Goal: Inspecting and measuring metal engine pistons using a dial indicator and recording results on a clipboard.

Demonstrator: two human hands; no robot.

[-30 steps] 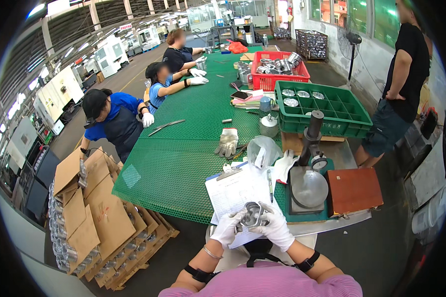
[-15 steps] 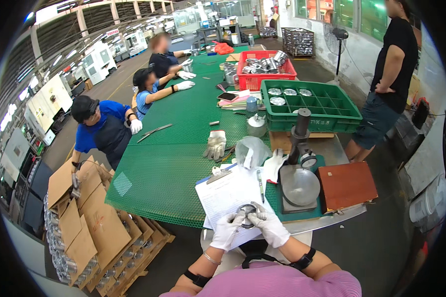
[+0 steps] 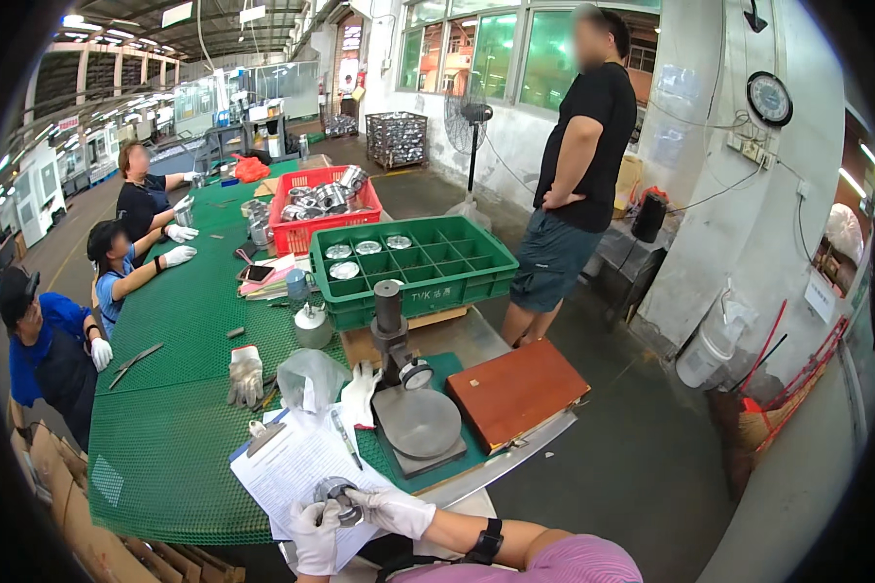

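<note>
You've got that shiny metal part gripped between your left hand and right hand, over the near papers.

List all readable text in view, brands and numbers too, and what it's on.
Printed words are located here, not copied.
Green divided crate: pale lettering on its side, legible.
Clipboard sheet: print, too small to read.
Dial gauge: face marks, too small.
Round wall dial: face marks, too blurred.
White notice, far right: too blurred.
Sign, far left: too blurred.
Held metal part: no readable marking.
</note>
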